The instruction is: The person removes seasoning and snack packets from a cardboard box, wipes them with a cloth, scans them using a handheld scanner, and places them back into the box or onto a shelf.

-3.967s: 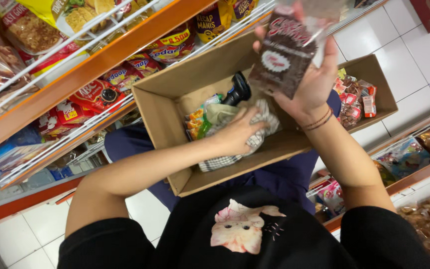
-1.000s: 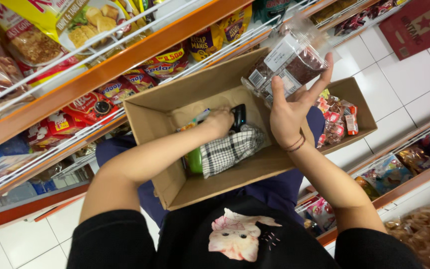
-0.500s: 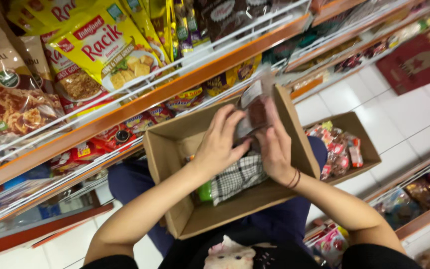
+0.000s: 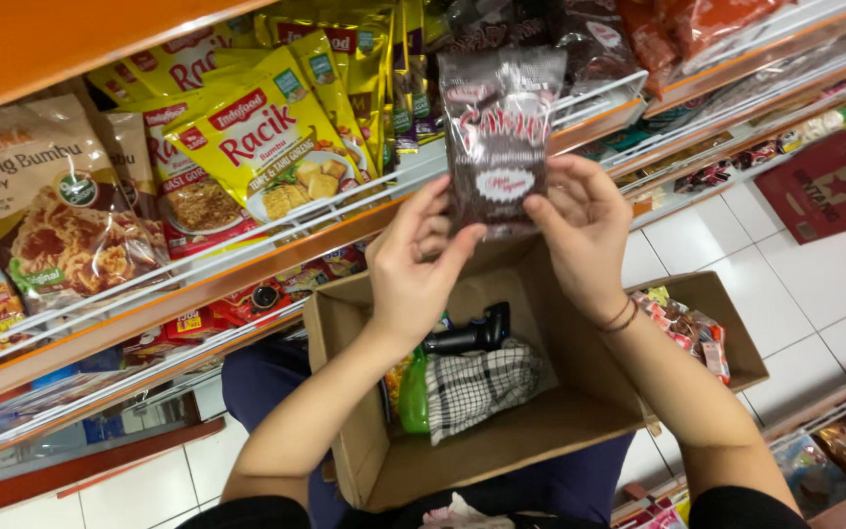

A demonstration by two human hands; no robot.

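Head view: a dark brown snack packet [image 4: 501,137] is held upright before the orange shelf [image 4: 247,279], pinched at its lower corners by the left hand [image 4: 418,269] and right hand [image 4: 585,230]. Below, an open cardboard box [image 4: 580,411] is seen holding a checked cloth [image 4: 482,387], a black scanner [image 4: 467,335] and a green packet [image 4: 413,397].

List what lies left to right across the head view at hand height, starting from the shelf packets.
Yellow seasoning packet → left hand → dark brown snack packet → right hand → red carton on the floor.
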